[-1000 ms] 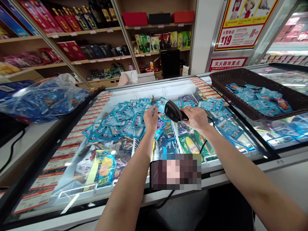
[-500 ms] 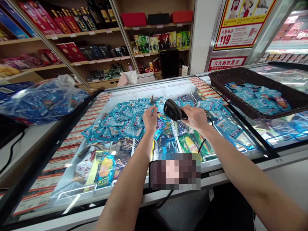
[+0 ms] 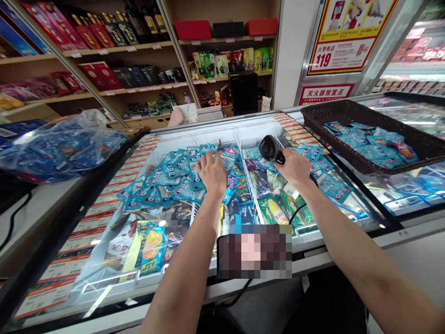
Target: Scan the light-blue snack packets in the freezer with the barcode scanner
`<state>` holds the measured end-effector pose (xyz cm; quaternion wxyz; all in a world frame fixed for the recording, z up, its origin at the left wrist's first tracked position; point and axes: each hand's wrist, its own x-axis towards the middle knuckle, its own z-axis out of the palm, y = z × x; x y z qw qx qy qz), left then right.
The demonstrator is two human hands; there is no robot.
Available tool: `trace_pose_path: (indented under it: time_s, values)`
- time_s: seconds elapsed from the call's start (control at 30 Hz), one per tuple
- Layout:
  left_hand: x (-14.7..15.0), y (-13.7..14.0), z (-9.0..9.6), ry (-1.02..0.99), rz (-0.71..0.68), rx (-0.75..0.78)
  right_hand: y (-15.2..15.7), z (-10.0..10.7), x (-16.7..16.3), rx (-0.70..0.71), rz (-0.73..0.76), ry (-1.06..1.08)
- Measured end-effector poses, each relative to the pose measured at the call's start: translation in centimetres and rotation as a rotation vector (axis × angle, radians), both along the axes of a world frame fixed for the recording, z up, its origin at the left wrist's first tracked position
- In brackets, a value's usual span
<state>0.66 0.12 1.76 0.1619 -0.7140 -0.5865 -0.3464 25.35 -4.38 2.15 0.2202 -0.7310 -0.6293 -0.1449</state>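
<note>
My right hand [image 3: 294,164] is wrapped round the handle of a black barcode scanner [image 3: 269,148], its head raised above the glass and a black cable trailing from it. My left hand [image 3: 212,174] reaches palm down over a spread of small blue packets [image 3: 167,178], fingers stretched forward and slightly apart. Its fingertips are at the packets; whether they touch one is hard to see. More blue packets [image 3: 333,188] lie to the right of my right hand. Everything rests on the glass top of a chest freezer [image 3: 139,285].
A brown woven basket [image 3: 313,111] with blue packets stands at the right. At the left is a clear plastic bag [image 3: 66,144] of blue packets. A phone-like device [image 3: 222,255], its screen blurred, sits at the freezer's front edge. Shelves [image 3: 149,86] line the back.
The scanner and my right hand have moved right, away from my left hand. My left hand has turned palm down and shifted slightly left over the packets.
</note>
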Motion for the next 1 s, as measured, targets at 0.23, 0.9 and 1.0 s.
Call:
trace_pose_path:
  time_s: [0.23, 0.9, 1.0]
  values:
    - [0.7, 0.1, -0.8, 0.276, -0.296, -0.166, 0.3, -0.3, 0.6, 0.022, -0.022, 0.047]
    - [3.3, 1.3, -1.3, 0.297, -0.506, -0.321, 0.5, 0.0, 0.9, 0.031, -0.001, 0.073]
    - [2.6, 0.3, -1.1, 0.231, -0.521, -0.300, 0.5, 0.0, 0.8, 0.028, 0.013, 0.071]
